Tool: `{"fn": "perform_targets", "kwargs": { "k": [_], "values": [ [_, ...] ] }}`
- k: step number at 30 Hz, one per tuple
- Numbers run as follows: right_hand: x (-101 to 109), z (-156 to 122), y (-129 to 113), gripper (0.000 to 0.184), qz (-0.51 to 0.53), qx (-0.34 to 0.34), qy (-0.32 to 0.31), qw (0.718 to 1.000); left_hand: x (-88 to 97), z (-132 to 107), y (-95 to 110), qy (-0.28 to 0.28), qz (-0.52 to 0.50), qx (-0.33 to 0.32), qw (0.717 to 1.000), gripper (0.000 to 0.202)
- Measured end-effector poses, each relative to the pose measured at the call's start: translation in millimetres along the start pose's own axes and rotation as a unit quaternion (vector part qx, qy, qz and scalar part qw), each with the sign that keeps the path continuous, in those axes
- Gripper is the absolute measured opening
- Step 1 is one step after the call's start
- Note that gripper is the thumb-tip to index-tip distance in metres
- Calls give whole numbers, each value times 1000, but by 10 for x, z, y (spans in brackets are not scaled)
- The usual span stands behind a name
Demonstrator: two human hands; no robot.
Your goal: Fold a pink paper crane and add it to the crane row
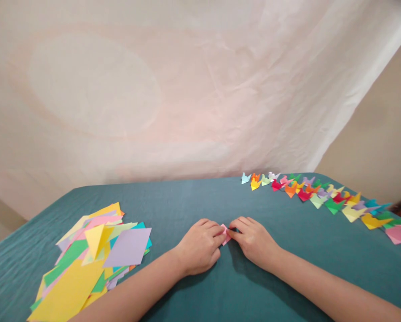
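A small pink folded paper lies on the teal tablecloth near the front middle. My left hand presses on its left side with curled fingers. My right hand pinches its right side. Both hands rest on the cloth and cover most of the pink paper.
A loose pile of coloured paper squares lies at the front left. A row of several small folded paper figures runs along the right side of the table. A cream sheet hangs behind the table.
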State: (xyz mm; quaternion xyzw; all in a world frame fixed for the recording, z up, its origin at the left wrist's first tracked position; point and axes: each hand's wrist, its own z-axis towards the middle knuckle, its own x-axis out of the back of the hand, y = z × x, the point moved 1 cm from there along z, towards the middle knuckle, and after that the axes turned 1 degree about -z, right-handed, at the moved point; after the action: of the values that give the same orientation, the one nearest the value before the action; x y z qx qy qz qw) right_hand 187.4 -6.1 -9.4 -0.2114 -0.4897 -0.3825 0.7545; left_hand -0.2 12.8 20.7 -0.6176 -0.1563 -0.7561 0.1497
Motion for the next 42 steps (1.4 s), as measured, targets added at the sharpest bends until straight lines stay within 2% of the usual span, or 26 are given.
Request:
{"fn": "perform_targets", "kwargs": {
  "k": [14, 23, 31, 36, 42],
  "values": [
    [-78, -12, 43, 26, 89, -44, 24, 995, 33, -7, 47, -12, 8, 22, 1000, 35],
    [-52, -2, 30, 19, 27, -31, -4, 999, 111, -12, 40, -17, 13, 5, 1000, 32],
    [-30, 3, 29, 22, 7, -28, -19, 999, 200, -95, 43, -25, 6, -4, 1000, 24],
    [-11, 6, -3, 19, -15, -19, -34, 999, 207, -127, 46, -48, 3, 3, 999, 25],
    [-20, -12, -50, 19, -24, 19, -21, 999, 188, -137, 41, -37, -3, 3, 999, 24]
  ]
}}
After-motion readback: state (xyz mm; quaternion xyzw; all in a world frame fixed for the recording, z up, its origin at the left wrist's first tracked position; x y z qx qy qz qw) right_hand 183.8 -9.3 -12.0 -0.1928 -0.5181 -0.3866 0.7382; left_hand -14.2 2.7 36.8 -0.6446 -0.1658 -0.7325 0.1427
